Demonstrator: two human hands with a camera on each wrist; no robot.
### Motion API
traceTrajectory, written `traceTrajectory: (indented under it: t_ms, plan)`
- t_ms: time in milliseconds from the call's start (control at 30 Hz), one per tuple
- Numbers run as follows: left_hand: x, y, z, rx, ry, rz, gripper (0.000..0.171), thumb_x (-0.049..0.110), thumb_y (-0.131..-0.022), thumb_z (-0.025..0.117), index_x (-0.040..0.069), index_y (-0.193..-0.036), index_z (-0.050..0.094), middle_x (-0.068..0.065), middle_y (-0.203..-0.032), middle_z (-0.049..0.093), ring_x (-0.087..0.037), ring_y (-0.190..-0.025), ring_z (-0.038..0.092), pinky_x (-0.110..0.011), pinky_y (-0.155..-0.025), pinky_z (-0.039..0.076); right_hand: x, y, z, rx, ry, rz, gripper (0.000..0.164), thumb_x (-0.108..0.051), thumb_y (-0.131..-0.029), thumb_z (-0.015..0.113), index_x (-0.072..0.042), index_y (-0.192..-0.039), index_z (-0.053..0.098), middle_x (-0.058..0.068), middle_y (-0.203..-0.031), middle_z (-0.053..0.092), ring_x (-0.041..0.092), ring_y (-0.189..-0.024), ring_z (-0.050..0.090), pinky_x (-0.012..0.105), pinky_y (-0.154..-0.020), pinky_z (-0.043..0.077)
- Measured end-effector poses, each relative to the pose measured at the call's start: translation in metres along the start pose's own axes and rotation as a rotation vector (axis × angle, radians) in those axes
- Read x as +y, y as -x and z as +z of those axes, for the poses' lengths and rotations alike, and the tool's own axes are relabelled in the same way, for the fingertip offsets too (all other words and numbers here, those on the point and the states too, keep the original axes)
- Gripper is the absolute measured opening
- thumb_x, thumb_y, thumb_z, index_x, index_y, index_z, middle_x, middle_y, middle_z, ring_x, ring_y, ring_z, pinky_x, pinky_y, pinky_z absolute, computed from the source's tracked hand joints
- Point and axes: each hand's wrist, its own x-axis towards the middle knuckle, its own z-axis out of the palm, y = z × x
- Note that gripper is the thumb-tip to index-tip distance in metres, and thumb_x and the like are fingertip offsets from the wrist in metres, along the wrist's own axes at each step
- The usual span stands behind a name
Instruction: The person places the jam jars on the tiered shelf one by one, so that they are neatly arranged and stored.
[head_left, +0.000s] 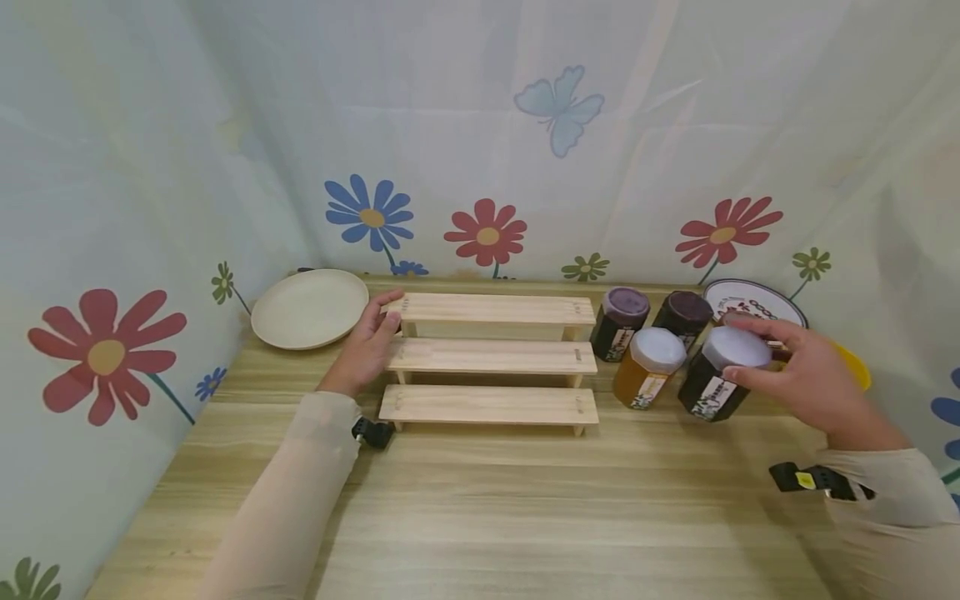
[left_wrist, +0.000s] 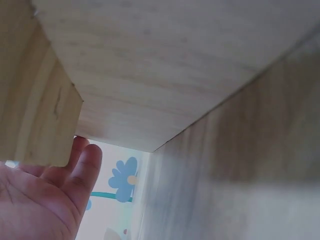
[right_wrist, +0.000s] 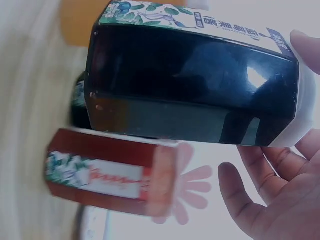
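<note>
A three-tier wooden display stand point(head_left: 491, 357) rests on the table. My left hand point(head_left: 367, 342) holds the left end of its top tier, with the thumb in front and fingers at the back. The left wrist view shows that hand point(left_wrist: 55, 195) beside a wooden edge point(left_wrist: 47, 110). On the right, my right hand point(head_left: 806, 367) grips the white lid of a dark jam jar point(head_left: 712, 387). The right wrist view shows the dark jar point(right_wrist: 195, 80) tilted sideways in frame, its lid between thumb and fingers. Whether it touches the table, I cannot tell.
Beside the held jar stand an amber jar point(head_left: 643, 375), a purple-lidded jar point(head_left: 619, 323) and a dark-lidded jar point(head_left: 682, 312). A red-brown jar point(right_wrist: 110, 170) appears in the right wrist view. A cream plate point(head_left: 309, 308) leans back left; a patterned plate point(head_left: 738, 296) and yellow item point(head_left: 855, 367) lie right.
</note>
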Motion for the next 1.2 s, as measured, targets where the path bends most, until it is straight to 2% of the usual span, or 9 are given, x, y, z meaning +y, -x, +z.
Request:
traceTrajectory:
  t_ms: [167, 267, 367, 533, 633, 800, 1000, 1100, 1200]
  plan:
    - [0.000, -0.001, -0.001, 0.001, 0.007, -0.008, 0.046, 0.032, -0.116, 0.038, 0.025, -0.161, 0.034, -0.025, -0.160, 0.043, -0.043, -0.152, 0.039, -0.059, -0.124, 0.030, -0.018, 0.002, -0.010, 0.005, 0.000, 0.016, 0.069, -0.022, -0.089, 0.088, -0.006, -0.150, 0.058, 0.032, -0.146, 0.050, 0.052, -0.108, 0.058, 0.008, -0.067, 0.046]
    - [0.001, -0.001, -0.001, -0.001, 0.010, -0.009, 0.047, 0.031, -0.116, 0.038, 0.025, -0.162, 0.032, -0.025, -0.161, 0.042, -0.044, -0.152, 0.039, -0.059, -0.125, 0.029, -0.028, 0.002, -0.013, 0.003, -0.012, 0.015, 0.070, -0.021, -0.089, 0.087, -0.006, -0.150, 0.057, 0.032, -0.144, 0.050, 0.053, -0.106, 0.059, 0.010, -0.067, 0.049]
    - [0.002, 0.000, -0.002, -0.002, 0.005, -0.011, 0.047, 0.031, -0.116, 0.038, 0.025, -0.163, 0.032, -0.025, -0.162, 0.041, -0.045, -0.152, 0.038, -0.060, -0.125, 0.027, -0.038, 0.003, -0.015, 0.005, -0.030, -0.016, 0.068, -0.017, -0.089, 0.087, -0.006, -0.149, 0.058, 0.030, -0.140, 0.053, 0.045, -0.102, 0.062, 0.012, -0.067, 0.051]
    - [0.000, 0.001, -0.004, -0.003, -0.026, -0.012, 0.047, 0.036, -0.116, 0.038, 0.028, -0.162, 0.033, -0.023, -0.164, 0.038, -0.046, -0.152, 0.038, -0.061, -0.126, 0.025, -0.056, 0.004, -0.018, 0.010, -0.057, -0.098, 0.066, -0.012, -0.086, 0.089, -0.006, -0.146, 0.060, 0.021, -0.135, 0.057, 0.012, -0.091, 0.063, 0.012, -0.069, 0.052]
    - [0.000, 0.001, -0.004, -0.005, -0.032, -0.004, 0.047, 0.037, -0.115, 0.038, 0.028, -0.162, 0.033, -0.023, -0.164, 0.039, -0.046, -0.152, 0.038, -0.061, -0.126, 0.024, -0.065, 0.004, -0.018, 0.010, -0.081, -0.135, 0.067, -0.010, -0.084, 0.090, -0.008, -0.145, 0.062, 0.015, -0.136, 0.057, 0.002, -0.089, 0.061, 0.011, -0.070, 0.053]
    - [0.002, 0.002, -0.004, -0.003, -0.033, 0.005, 0.048, 0.037, -0.115, 0.039, 0.026, -0.161, 0.034, -0.025, -0.162, 0.041, -0.047, -0.151, 0.039, -0.062, -0.126, 0.025, -0.079, 0.000, -0.014, -0.006, -0.115, -0.145, 0.066, -0.009, -0.084, 0.091, -0.010, -0.144, 0.063, 0.008, -0.138, 0.055, 0.001, -0.092, 0.065, 0.012, -0.073, 0.056]
    - [0.001, 0.003, -0.004, -0.010, -0.034, -0.002, 0.048, 0.037, -0.116, 0.038, 0.025, -0.162, 0.033, -0.026, -0.161, 0.041, -0.048, -0.151, 0.039, -0.062, -0.125, 0.027, -0.090, -0.008, -0.005, -0.036, -0.169, -0.116, 0.065, -0.010, -0.086, 0.089, -0.011, -0.145, 0.063, 0.005, -0.136, 0.057, 0.008, -0.097, 0.066, 0.016, -0.075, 0.059]
    - [0.002, 0.004, -0.003, -0.013, -0.041, -0.008, 0.048, 0.037, -0.116, 0.038, 0.026, -0.162, 0.033, -0.025, -0.162, 0.040, -0.047, -0.151, 0.039, -0.062, -0.126, 0.026, -0.093, -0.013, 0.000, -0.033, -0.172, -0.115, 0.064, -0.012, -0.086, 0.089, -0.012, -0.145, 0.063, 0.006, -0.137, 0.058, 0.011, -0.099, 0.065, 0.013, -0.078, 0.056]
    - [0.004, 0.005, -0.002, -0.012, -0.046, -0.010, 0.048, 0.037, -0.116, 0.037, 0.026, -0.162, 0.033, -0.024, -0.163, 0.040, -0.046, -0.151, 0.039, -0.061, -0.126, 0.026, -0.096, -0.019, 0.004, -0.037, -0.159, -0.140, 0.067, -0.013, -0.087, 0.088, -0.009, -0.148, 0.060, 0.015, -0.138, 0.060, 0.020, -0.102, 0.065, 0.011, -0.077, 0.055]
